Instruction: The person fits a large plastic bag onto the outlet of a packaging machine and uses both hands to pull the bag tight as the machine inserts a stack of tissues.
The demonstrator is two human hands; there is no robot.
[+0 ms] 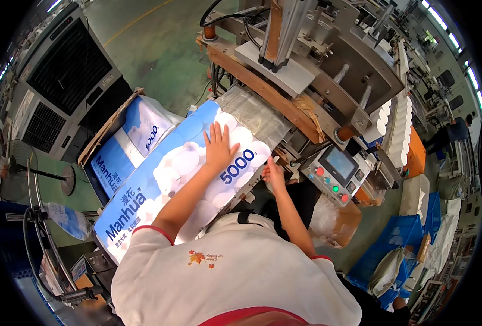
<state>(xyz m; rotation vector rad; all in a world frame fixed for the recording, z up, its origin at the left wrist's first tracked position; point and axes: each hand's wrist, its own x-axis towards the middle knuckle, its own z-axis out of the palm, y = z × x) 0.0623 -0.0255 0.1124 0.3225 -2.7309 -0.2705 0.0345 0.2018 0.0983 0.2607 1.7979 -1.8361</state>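
Long package: the blue-and-white package (181,163) lies just in front of the person's body, under the left forearm.
Long axis: slanting from near left to far right, roughly in line with that forearm.
Right grip: the right grip (274,175) is at the near corner of the package's right end, fingers curled; whether it pinches the wrap or only rests there, I cannot tell.
Left grip: the left grip (220,149) lies flat on the package's top, fingers spread, clasping nothing.
Nearer hand: the right for the near corner; the left for the top face, toward the same end.
Clear film: the wrinkled film (252,111) lies just beyond the package's right end, toward the machine.
Control panel: the panel (336,171) stands right of the right grip, apart from it.
Machine: its metal plate (276,68) sits past the film.
Cardboard box: the box (106,129) stands beyond the package's left part, holding similar packs (143,130).
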